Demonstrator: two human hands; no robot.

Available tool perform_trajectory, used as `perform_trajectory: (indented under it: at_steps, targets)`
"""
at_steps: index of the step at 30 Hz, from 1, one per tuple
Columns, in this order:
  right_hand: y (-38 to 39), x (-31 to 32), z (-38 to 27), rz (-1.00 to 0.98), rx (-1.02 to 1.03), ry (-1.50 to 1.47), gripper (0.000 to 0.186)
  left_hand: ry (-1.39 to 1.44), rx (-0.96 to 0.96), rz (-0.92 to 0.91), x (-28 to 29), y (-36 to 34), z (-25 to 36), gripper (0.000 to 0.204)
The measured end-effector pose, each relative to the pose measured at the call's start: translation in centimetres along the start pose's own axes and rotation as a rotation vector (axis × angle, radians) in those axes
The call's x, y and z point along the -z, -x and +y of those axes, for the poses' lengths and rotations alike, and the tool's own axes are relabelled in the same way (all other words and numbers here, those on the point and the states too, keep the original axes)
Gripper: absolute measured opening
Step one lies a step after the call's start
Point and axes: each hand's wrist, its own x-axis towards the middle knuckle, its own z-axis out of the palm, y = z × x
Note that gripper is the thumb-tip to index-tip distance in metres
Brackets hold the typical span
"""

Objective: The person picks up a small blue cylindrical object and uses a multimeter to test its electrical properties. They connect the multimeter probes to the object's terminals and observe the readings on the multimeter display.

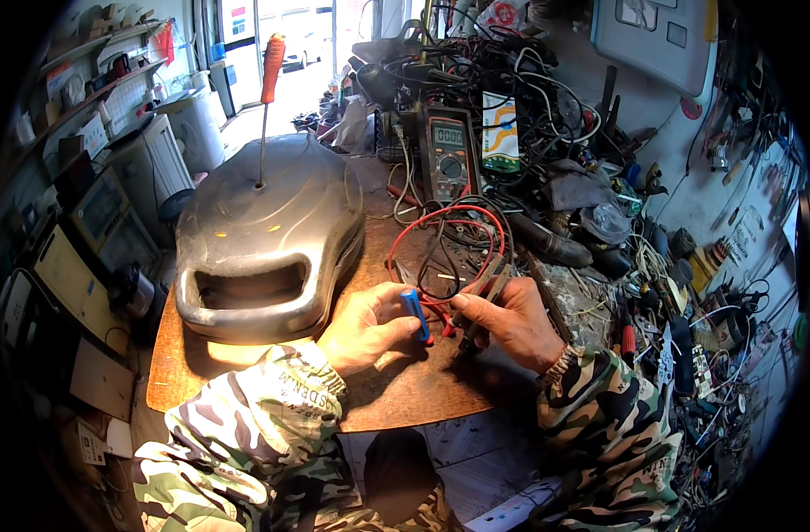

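Note:
My left hand (369, 330) is closed around a short blue cylinder (414, 312), its kind unclear, held upright between thumb and fingers. A red tip shows at its lower end. In my right hand (511, 324) is a slim dark tool (465, 341), pinched by thumb and fingers and slanting down toward the tabletop; I cannot tell its exact kind. Red and black test leads (502, 239) loop between my hands and the multimeter (449, 151), which leans upright at the table's back with its display lit. Red lead parts lie between the two hands.
A large black plastic housing (263, 222) with a handle opening covers the left of the wooden table (396, 399). An orange-handled screwdriver (270, 75) stands upright in its top. Tangled cables (423, 80) are heaped behind, and loose tools crowd the right side.

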Motion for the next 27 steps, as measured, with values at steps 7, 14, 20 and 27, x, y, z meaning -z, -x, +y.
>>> perform_trajectory:
  at_steps: [7, 14, 20, 27]
  targets:
    - [0.0, 0.0, 0.0, -0.002, -0.020, 0.038, 0.022, -0.007, -0.012, -0.009, 0.0, -0.1, -0.4, 0.043]
    - [0.0, 0.0, 0.0, 0.001, -0.019, 0.056, 0.022, 0.012, 0.043, -0.013, 0.1, 0.0, -0.5, 0.047]
    - [0.0, 0.1, 0.4, 0.006, 0.001, 0.040, 0.023, -0.115, -0.023, -0.029, 0.0, 0.0, -0.5, 0.042]
    - [-0.5, 0.5, 0.8, 0.126, 0.082, -0.205, 0.022, -0.361, -0.024, 0.025, -0.9, 0.5, 0.1, 0.033]
